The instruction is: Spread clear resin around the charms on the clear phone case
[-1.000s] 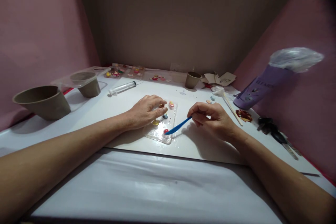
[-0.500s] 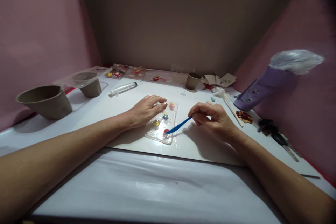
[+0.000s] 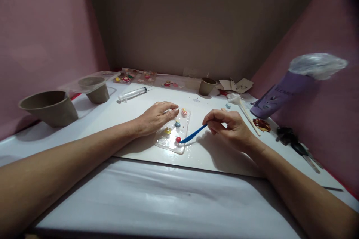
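A clear phone-case-like piece (image 3: 174, 145) lies on a white board (image 3: 134, 153), with a red bead (image 3: 178, 139), a yellow charm (image 3: 167, 130), a blue-and-yellow charm (image 3: 177, 123) and a pink-red charm (image 3: 184, 111) on it. My left hand (image 3: 158, 117) rests over the piece's upper left part, fingers apart and nothing visible in them. Between the thumb and fingers of my right hand (image 3: 224, 125) is a blue plastic tool (image 3: 193, 134). Its flat tip is beside the red bead, at the piece's lower right.
Brown cups (image 3: 50, 110) stand left, beside a syringe (image 3: 133, 94). Another small cup (image 3: 207, 86) and cardboard pieces (image 3: 239, 85) are behind. To the right are a wooden stick (image 3: 249, 117), a purple bottle (image 3: 280, 93) and black-handled tools (image 3: 297, 147).
The blue tool's tip has shifted very slightly right, and more of the red bead shows. Both hands hold nearly the same places.
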Tool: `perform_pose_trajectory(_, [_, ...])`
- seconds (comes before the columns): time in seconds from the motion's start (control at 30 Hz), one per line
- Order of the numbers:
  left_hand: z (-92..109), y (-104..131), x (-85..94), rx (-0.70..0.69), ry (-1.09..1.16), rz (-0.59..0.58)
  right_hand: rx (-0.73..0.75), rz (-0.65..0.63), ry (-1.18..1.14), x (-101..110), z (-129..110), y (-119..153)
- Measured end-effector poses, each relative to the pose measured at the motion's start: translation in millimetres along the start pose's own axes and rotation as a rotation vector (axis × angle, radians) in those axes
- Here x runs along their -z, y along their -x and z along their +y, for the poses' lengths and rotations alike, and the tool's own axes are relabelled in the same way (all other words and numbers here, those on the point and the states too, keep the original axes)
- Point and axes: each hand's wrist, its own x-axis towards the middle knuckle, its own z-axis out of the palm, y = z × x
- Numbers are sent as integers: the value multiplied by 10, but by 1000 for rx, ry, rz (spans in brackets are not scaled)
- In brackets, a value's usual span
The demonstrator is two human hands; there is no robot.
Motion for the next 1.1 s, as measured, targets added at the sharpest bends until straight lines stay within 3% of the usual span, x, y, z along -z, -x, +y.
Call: perform_pose_trajectory(1.1, [-10,-2,6,4,26,3,-20,4,2,22,-6,-10])
